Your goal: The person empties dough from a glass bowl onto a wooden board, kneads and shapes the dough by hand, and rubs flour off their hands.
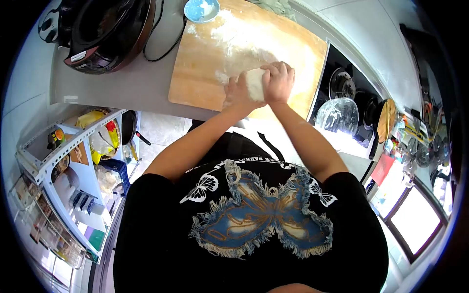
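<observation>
A pale lump of dough [254,84] rests on a floured wooden board [195,73] near its front edge. My left hand [237,91] grips the dough's left end, fingers curled over it. At the other end, my right hand [278,81] wraps round the dough, its fingers bent over the top. Parts of the dough are hidden beneath both hands. White flour [239,31] is scattered over the board's upper middle. A small blue bowl [201,10] with some white flour in it stands at the board's far left corner.
A dark rice cooker [110,36] and its black cord [166,52] lie on the grey counter [122,85] to the left. Right of the board is a stove with a clear glass lid [337,116] beside it. A storage shelf [83,141] stands lower left.
</observation>
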`<state>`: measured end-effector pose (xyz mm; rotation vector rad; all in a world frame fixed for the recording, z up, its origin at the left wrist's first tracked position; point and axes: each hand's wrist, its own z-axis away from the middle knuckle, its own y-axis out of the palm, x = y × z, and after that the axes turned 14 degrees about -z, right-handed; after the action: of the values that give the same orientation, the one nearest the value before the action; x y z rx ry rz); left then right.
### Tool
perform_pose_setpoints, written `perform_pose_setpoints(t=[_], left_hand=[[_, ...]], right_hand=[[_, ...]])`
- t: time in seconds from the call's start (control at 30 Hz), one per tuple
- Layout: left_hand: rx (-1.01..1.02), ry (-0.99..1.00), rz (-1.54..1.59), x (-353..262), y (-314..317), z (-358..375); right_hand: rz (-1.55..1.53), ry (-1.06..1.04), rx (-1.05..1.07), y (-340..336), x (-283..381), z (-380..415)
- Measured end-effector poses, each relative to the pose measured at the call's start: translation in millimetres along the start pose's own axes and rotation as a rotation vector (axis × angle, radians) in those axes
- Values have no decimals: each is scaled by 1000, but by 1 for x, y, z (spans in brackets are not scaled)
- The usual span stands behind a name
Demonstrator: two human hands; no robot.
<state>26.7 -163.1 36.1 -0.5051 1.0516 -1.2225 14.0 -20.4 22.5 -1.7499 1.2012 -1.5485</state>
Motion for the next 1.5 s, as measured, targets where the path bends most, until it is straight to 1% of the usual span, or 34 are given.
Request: perform_pose_setpoints(t=[0.03,0.07,0.1,0.13,0.17,0.2,0.27,0.37,0.4,0.47,0.5,0.53,0.57,0.63,0.67,0.73,0.77,0.8,0.83,0.87,0.9,0.93,1.0,1.07,1.1,1.13,1.2,1.27,1.3,1.37,1.4,1.43,1.47,1.5], left_hand=[[-19,11,81,9,5,-3],[-46,25,159,15,8,-13],[-46,17,157,15,3,-25],[-5,-60,151,15,-1,-36],[37,-133,143,13,-5,-48],[47,-137,135,9,-17,-57],[122,-212,21,1,-45,-80],[72,-256,11,2,-39,-111],[95,-253,3,3,-42,-122],[197,-231,15,1,-71,-135],[278,-216,44,-3,-91,-134],[284,-209,47,-8,-94,-132],[218,-179,-28,-15,-97,-131],[164,-151,-102,-27,-74,-111],[-51,-18,-245,-35,-44,-98],[-220,163,-219,-56,-55,-33],[-70,125,163,-67,-51,-20],[-63,132,120,-62,-52,-10],[-57,140,78,-57,-52,0],[-106,88,79,-48,-63,13],[-108,81,85,-41,-47,9],[-98,74,124,-31,-12,4],[-92,59,165,-18,15,-12],[36,-87,161,-8,19,-29],[83,-204,112,-12,14,-44],[92,-207,109,-13,8,-60],[183,-339,150,-12,-7,-85],[161,-344,117,-12,-26,-98],[175,-326,132,-12,-29,-106],[199,-308,141,-12,-36,-114],[199,-309,105,-14,-44,-120],[202,-310,73,-17,-48,-124],[207,-307,77,-10,-24,-132],[138,-185,50,9,16,-148]], right_hand=[[55,-62,-66,7,8,0],[48,-68,-62,16,10,-13],[58,-38,-16,23,11,-27],[69,-3,31,31,12,-36],[36,12,-2,43,7,-49],[31,23,5,50,4,-61],[152,62,9,59,6,-91],[186,89,0,77,-3,-122],[223,127,-6,78,-1,-128],[97,15,59,56,14,-130],[159,158,164,73,-8,-141],[32,254,158,72,-9,-141],[-258,336,349,81,-32,-158],[-551,423,545,69,-53,-155],[-572,505,543,45,-43,-152],[-244,362,552,5,-21,-124],[-63,301,550,-17,-3,-111],[120,243,544,-40,14,-97],[15,151,441,-43,4,-80],[-81,49,348,-46,-5,-62],[-95,-118,207,-39,-15,-43],[58,-153,117,-33,-14,-22],[82,-112,129,-21,5,-22],[8,-118,55,21,-15,-35],[42,-133,99,34,-15,-48],[81,-141,144,43,-16,-60],[178,-149,165,59,-19,-83],[154,-27,176,77,-26,-105],[150,-26,173,86,-32,-114],[167,-78,43,101,-44,-121],[168,-74,32,96,-35,-128],[179,-34,106,81,-17,-139],[189,4,190,70,-5,-140],[186,9,183,72,-16,-137]])
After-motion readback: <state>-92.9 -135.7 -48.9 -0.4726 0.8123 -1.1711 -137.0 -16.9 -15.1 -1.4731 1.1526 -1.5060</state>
